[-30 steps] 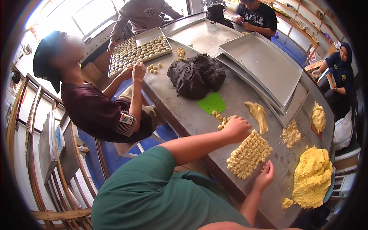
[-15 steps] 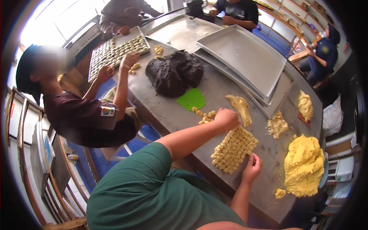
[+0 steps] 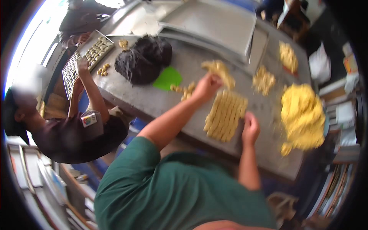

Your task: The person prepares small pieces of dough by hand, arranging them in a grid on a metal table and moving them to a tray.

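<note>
My left hand (image 3: 207, 86), fingers curled and blurred, is at the long pale dough piece (image 3: 226, 76); what it holds is hidden. My right hand (image 3: 250, 128) has curled fingers beside the right edge of a block of small dough pieces (image 3: 224, 117), contents unclear. Loose pieces (image 3: 187, 92) lie left of my left hand, near a green flat scraper (image 3: 165, 79) and a large dark mound (image 3: 136, 65). To the right are crumbly dough (image 3: 263, 80) and a big yellow dough mass (image 3: 300, 115).
A co-worker (image 3: 65, 138) at my left reaches to a tray of shaped pieces (image 3: 93, 53). Another person (image 3: 78, 21) stands behind it. Stacked metal trays (image 3: 211, 23) occupy the far table (image 3: 126, 99). More dough (image 3: 288, 57) sits at right; a white sack (image 3: 320, 67) is beyond.
The whole view has swung, with the table higher in it and blurred. My left hand has shifted onto the long dough piece; my right hand remains by the block's edge.
</note>
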A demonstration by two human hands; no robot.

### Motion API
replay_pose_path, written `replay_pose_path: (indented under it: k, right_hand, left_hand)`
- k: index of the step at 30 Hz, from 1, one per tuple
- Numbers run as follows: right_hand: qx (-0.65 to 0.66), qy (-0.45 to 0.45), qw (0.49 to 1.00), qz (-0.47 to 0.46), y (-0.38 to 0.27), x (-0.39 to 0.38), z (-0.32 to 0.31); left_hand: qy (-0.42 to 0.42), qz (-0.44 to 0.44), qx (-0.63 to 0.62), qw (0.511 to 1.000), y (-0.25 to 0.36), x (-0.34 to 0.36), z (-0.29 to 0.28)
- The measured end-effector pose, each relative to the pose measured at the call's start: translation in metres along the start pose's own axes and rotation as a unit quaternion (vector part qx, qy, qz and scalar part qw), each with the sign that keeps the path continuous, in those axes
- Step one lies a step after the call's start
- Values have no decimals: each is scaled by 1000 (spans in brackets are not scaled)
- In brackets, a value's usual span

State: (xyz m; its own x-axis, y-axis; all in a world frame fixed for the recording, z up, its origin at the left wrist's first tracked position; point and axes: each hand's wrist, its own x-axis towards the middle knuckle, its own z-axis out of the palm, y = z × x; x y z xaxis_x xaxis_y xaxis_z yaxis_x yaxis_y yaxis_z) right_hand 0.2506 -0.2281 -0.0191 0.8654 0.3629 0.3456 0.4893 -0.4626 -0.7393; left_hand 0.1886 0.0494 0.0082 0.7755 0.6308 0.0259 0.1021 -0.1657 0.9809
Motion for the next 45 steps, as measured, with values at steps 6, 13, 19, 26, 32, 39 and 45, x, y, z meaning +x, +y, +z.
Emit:
replay_pose_path:
  k: [6, 13, 19, 26, 32, 39, 45]
  right_hand:
    - [19, 20, 999, 20, -13, -5, 2]
    - [32, -56, 990, -122, -66, 2, 15]
    - [-178, -174, 967, -53, -88, 2, 19]
    - [-36, -149, 988, -14, -82, -11, 7]
    - [-66, -192, 978, -49, -87, -13, 14]
    - [4, -156, 988, -22, -86, -24, 4]
    - [-62, -197, 976, -62, -83, -22, 4]
  left_hand:
    - [-83, -93, -178, 976, 25, -94, -54]
    - [-101, -51, -27, 993, -9, -153, -82]
    - [-105, 19, 110, 988, 0, -154, -72]
    - [-90, -15, 62, 994, 3, -152, -75]
    - [-95, -20, 104, 990, 1, -151, -73]
    - [-79, 8, 79, 994, 8, -154, -74]
    - [-63, -26, -8, 998, -2, -152, -71]
